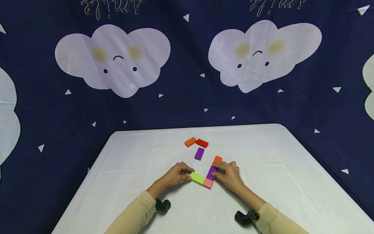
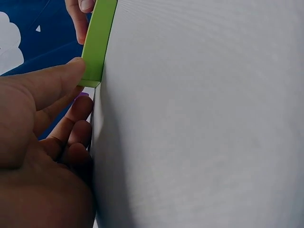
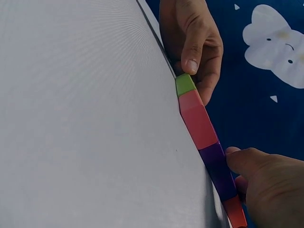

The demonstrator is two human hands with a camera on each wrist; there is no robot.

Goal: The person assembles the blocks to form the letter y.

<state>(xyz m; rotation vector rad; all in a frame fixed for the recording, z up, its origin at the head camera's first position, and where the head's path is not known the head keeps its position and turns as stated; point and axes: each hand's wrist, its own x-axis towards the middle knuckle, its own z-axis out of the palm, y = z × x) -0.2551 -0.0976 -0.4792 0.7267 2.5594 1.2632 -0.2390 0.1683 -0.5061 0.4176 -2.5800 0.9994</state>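
Note:
A light green block [image 1: 197, 178] lies on the table, its right end against a pink block [image 1: 208, 183]. My left hand [image 1: 176, 174] holds the green block's left end between thumb and index finger; the left wrist view shows the thumb against the block [image 2: 97, 45]. From the pink block, a purple block [image 1: 211, 173] and an orange block [image 1: 217, 159] run away in a line. My right hand [image 1: 229, 175] grips the purple block, thumb [image 3: 240, 159] at its near side and index finger reaching over where it meets the orange block, partly covering both.
Farther back lie a second orange block [image 1: 190, 142], a red block [image 1: 202, 143] and another purple block [image 1: 199, 153]. A white cloth covers the table [image 1: 140, 156]. Behind it hangs a dark blue curtain [image 1: 187, 107] with clouds. Both wrists carry black cameras.

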